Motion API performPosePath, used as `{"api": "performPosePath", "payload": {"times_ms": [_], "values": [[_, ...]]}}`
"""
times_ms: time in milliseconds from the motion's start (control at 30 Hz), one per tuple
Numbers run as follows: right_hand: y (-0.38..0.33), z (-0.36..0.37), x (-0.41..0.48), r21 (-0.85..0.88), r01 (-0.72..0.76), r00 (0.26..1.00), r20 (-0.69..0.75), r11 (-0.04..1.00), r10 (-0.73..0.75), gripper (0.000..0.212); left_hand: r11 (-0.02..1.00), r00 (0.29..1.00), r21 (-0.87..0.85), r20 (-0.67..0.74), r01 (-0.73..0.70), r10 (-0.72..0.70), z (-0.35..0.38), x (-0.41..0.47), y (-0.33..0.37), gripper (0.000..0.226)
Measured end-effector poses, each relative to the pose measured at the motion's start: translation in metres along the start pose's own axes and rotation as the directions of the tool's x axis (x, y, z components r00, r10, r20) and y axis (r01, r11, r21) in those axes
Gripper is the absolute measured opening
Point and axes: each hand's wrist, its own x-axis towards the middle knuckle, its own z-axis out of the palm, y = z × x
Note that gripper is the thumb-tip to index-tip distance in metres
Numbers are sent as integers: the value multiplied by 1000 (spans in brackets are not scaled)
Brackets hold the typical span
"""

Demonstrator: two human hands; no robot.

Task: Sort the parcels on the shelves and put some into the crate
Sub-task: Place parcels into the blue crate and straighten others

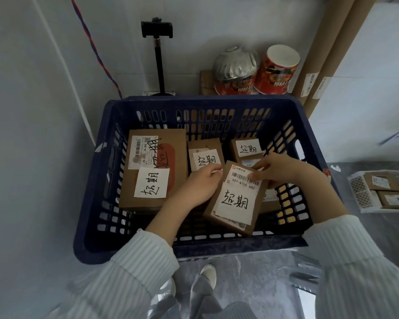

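A dark blue slotted crate [95, 199] stands on the floor below me with several brown cardboard parcels inside, each with a white handwritten label. A big parcel [171, 155] lies at the crate's left. Two small parcels [205, 148] [247, 148] lie toward the back. Both hands hold a tilted parcel [236, 203] with a barcode sticker inside the crate. My left hand [200, 183] grips its upper left edge. My right hand [283, 170] pinches its upper right corner.
A white basket [359, 192] with small parcels sits on the floor at right. Behind the crate stand a phone holder [158, 47], a metal bowl [235, 63], a red paper cup [278, 70] and two cardboard tubes [332, 42] leaning on the wall.
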Motion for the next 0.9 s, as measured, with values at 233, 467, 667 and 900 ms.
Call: {"api": "performPosePath", "payload": {"times_ms": [233,467,667,900], "values": [[19,15,-14,161,-57,997,-47,985,65,28,969,990,212,93,-126,108,10,15,23,42],[21,39,-21,365,-178,974,198,914,111,30,710,924,623,367,-327,104,6,13,9,83],[29,42,-13,405,-225,965,220,886,144,26,578,907,708,389,-407,162,23,18,2,112],[34,32,-8,334,-321,931,282,886,231,46,509,846,680,471,-528,248,24,10,-26,116]]}}
